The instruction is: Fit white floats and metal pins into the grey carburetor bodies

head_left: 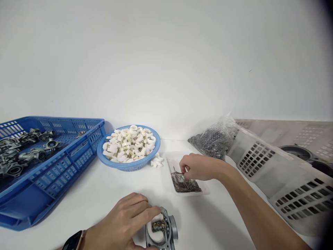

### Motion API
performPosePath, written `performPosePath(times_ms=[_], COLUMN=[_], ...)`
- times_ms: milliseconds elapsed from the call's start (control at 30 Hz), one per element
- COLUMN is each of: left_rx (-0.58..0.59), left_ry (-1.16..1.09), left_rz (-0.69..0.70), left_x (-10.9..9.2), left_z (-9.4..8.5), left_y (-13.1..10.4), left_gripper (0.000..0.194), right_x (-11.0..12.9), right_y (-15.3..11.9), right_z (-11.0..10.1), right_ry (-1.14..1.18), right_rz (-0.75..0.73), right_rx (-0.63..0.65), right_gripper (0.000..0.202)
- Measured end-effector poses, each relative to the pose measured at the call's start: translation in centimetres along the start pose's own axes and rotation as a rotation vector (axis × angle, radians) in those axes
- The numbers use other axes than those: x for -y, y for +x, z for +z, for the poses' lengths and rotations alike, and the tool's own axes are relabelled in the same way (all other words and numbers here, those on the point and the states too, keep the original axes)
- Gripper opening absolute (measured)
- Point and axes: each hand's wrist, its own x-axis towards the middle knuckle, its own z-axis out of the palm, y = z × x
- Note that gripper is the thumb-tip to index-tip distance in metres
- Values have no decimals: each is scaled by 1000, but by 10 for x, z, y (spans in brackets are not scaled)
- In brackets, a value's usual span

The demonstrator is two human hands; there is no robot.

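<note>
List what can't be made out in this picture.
Head view:
Whether the right hand pinches any metal pins: the hand itself hides it.
Near end of the carburetor body: cut off by the bottom edge.
Single pieces in the plastic bag: too small, behind film.
Bottoms of black parts: behind the white basket.

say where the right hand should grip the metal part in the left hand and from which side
Probably the round collar of the metal part, coming from the right: it juts out on that side, while the left hand covers the opposite edge.
</note>
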Motion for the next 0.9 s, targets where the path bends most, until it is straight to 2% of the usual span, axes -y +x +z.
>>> performPosePath(times_ms=[900], left_rx=[-38], left_ry=[24], left_rz=[10], left_x=[0], left_z=[0], left_y=[2], left_gripper=[51], right_x=[2], right_y=[-5], right_z=[-4], right_ry=[16], right_rz=[14], right_rx=[-3], right_gripper=[10])
